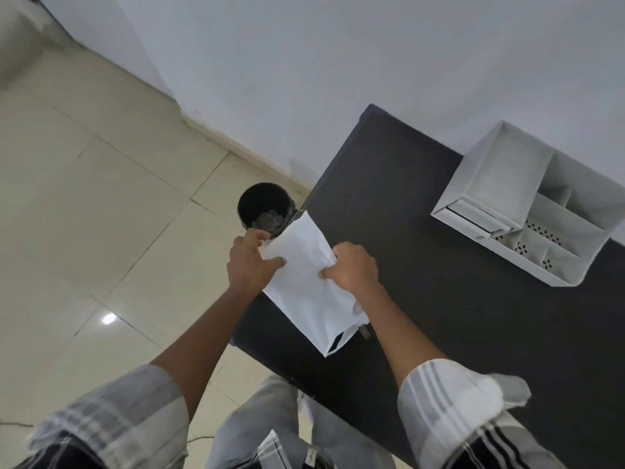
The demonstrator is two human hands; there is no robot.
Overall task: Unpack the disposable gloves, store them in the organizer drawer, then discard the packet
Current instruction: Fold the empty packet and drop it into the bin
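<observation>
Tiled beige floor (pixel 101 204) fills the left of the frame, dark table (pixel 456 316) runs centre to lower right, against a pale wall. White packet (pixel 304 289) sits mid-frame over the table's left edge, held by both hands. Left hand (pixel 248 265) pinches its left side, right hand (pixel 351 269) clamps its right edge. Black bin (pixel 263 208) stands on the floor just above the packet. White organizer (pixel 527 204) sits upper right on the table, drawer state unclear.
</observation>
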